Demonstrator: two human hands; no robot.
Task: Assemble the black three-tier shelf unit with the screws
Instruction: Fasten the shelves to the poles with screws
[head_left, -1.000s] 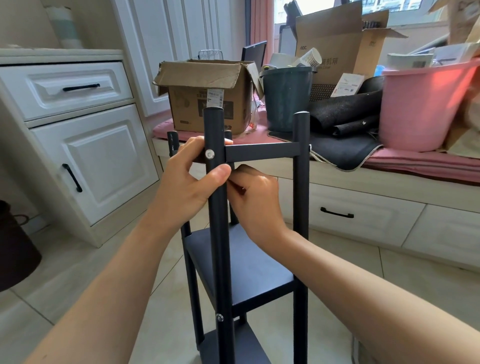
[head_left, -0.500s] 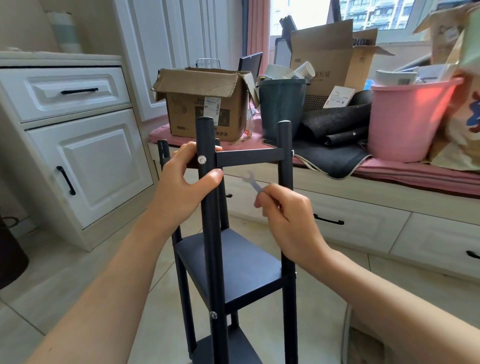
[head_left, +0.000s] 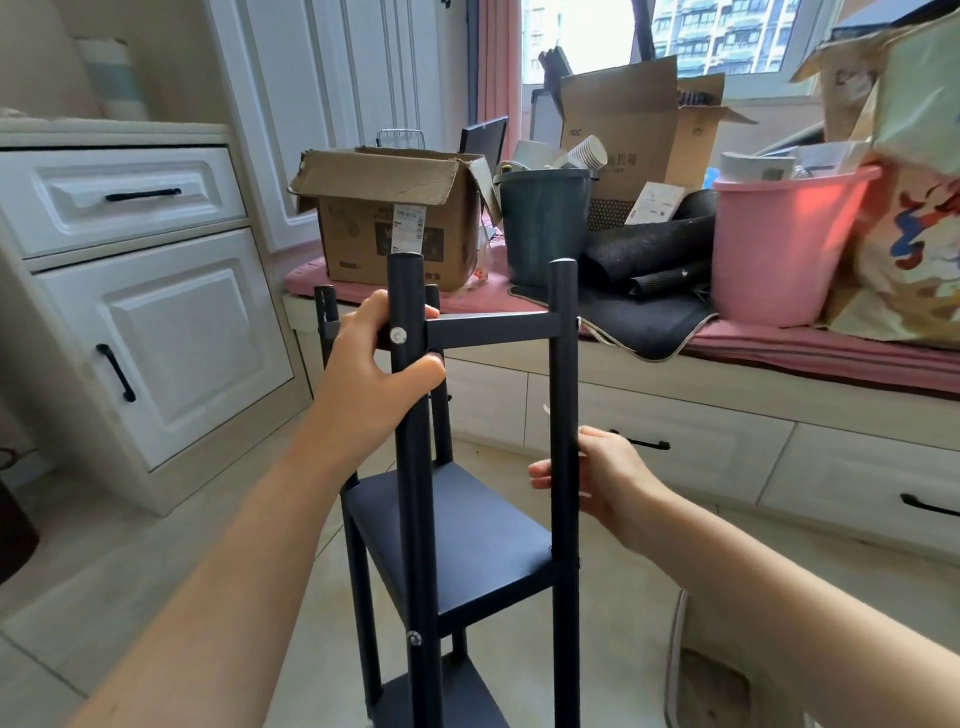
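The black three-tier shelf unit (head_left: 457, 530) stands upright on the tiled floor in front of me. My left hand (head_left: 363, 384) grips the near-left post just below its top, thumb under a silver screw (head_left: 398, 335) at the top rail. A second screw (head_left: 414, 638) sits lower on the same post. My right hand (head_left: 608, 478) is behind the near-right post at mid height, fingers curled, with the tip of a small silver wrench (head_left: 545, 409) showing above it. The post hides most of the wrench.
A white cabinet (head_left: 156, 332) stands at the left. Behind the shelf runs a window bench with drawers (head_left: 675, 447), covered by a pink mat and loaded with a cardboard box (head_left: 395, 228), a dark bin (head_left: 543, 228) and a pink bucket (head_left: 774, 249).
My right hand left the top-left joint, drew back with the wrench and dropped to the right post at mid height. My left hand kept its grip on the left post.
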